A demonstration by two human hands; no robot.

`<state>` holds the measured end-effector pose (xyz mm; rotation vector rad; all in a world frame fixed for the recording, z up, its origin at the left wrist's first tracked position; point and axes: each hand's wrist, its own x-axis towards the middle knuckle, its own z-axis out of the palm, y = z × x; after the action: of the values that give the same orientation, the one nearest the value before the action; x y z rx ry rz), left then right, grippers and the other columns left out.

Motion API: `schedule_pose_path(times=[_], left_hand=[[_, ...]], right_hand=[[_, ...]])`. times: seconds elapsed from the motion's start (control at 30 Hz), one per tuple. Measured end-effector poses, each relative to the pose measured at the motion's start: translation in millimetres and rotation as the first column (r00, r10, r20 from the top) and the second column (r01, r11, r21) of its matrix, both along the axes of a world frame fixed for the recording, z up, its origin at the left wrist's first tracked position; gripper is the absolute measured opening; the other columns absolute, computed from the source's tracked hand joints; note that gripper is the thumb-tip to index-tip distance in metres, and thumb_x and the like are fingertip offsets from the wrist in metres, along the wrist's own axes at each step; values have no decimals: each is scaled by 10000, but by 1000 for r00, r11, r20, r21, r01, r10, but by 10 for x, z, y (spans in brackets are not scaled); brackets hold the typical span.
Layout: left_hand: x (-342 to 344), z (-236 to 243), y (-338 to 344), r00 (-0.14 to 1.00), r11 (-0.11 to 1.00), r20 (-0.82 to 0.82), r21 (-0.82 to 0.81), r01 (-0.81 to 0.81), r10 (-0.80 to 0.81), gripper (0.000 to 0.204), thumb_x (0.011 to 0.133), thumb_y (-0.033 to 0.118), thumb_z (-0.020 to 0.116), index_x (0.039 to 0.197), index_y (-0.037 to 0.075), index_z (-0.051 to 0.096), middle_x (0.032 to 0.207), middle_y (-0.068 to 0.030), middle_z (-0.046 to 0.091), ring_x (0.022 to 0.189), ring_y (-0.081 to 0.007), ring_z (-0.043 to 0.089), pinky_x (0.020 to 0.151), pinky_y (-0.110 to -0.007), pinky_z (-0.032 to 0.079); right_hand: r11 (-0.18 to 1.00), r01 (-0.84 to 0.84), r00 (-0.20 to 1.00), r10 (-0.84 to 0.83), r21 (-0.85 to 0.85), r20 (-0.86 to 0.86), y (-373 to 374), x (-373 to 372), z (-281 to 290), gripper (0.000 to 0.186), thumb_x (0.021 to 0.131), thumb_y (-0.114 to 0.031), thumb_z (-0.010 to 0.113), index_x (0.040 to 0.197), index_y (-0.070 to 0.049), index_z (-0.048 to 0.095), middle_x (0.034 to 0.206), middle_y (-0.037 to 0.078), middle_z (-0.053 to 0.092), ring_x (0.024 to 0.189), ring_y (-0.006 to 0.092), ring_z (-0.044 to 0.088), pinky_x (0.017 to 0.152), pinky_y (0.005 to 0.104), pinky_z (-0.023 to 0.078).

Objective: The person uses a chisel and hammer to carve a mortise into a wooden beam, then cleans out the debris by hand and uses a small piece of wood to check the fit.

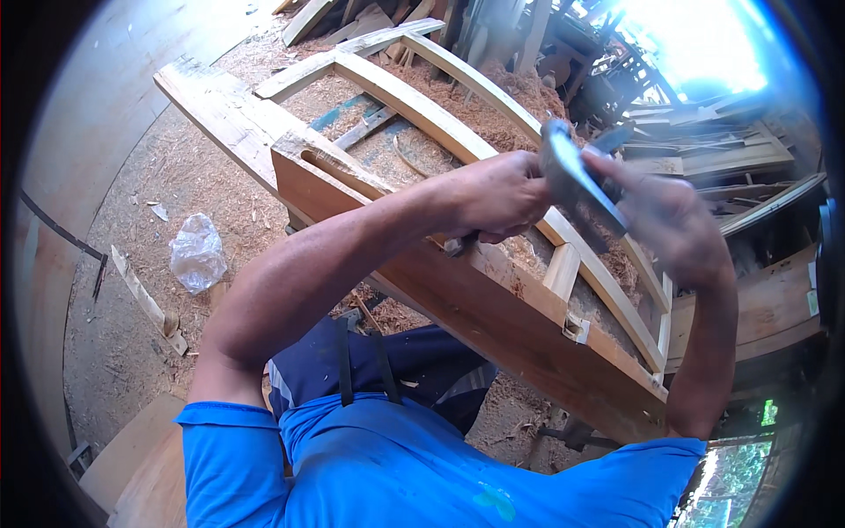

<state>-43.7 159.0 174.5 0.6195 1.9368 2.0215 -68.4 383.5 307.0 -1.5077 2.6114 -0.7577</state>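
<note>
My right hand [664,216], smeared by motion, is raised over the frame and grips a hammer. The grey metal hammer head [581,180] hangs close beside my left hand's knuckles. My left hand [497,195] is closed above a long wooden board [493,308]. A short dark piece [461,244] pokes out below that hand; its kind is hidden by the fingers. The board lies slantwise before me and has a long slot cut near its far left end. Beyond it spreads a wooden frame of curved rails [418,106] joined by short crosspieces [562,271].
Wood shavings [123,352] cover the floor. A crumpled clear plastic bag [196,253] and a thin wood offcut [145,299] lie at left. Stacked timber [731,163] stands at far right, under a glaring opening. A pale plank [216,110] extends at far left.
</note>
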Motion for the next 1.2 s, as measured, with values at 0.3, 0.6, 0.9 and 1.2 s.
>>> schedule_pose_path(times=[0.3, 0.6, 0.9, 1.2], left_hand=[[48, 6, -80, 1000, 977, 15, 214, 4, -7, 417, 1034, 490, 544, 839, 141, 426, 582, 94, 354, 410, -9, 380, 336, -194, 307], [112, 10, -58, 1000, 981, -11, 195, 10, -8, 387, 1051, 461, 523, 858, 142, 421, 604, 92, 362, 410, -15, 360, 337, -202, 317], [111, 178, -72, 999, 996, 19, 81, 34, -35, 394, 1049, 476, 516, 869, 135, 437, 581, 85, 378, 404, -17, 370, 336, -196, 333], [664, 304, -848, 685, 734, -700, -354, -579, 203, 322, 808, 215, 819, 1013, 33, 651, 852, -53, 634, 684, -149, 630, 620, -308, 524]], right_hand=[[795, 364, 931, -290, -486, 224, 227, -244, 281, 211, 1064, -244, 542, 1115, -58, 628, 775, -30, 489, 576, 34, 418, 475, 204, 338], [856, 355, 933, -301, -375, 197, 110, 16, 77, 393, 1049, -241, 553, 1408, -81, 561, 806, -43, 527, 621, 24, 403, 539, 176, 333], [662, 485, 864, -265, -572, 427, 333, 297, 23, 342, 1045, -276, 577, 1300, -47, 576, 770, 5, 522, 569, 46, 444, 485, 183, 359], [712, 634, 666, -701, -301, -254, 1410, 893, -514, 353, 924, -128, 717, 1247, -18, 628, 832, -4, 620, 688, 80, 543, 645, 241, 458]])
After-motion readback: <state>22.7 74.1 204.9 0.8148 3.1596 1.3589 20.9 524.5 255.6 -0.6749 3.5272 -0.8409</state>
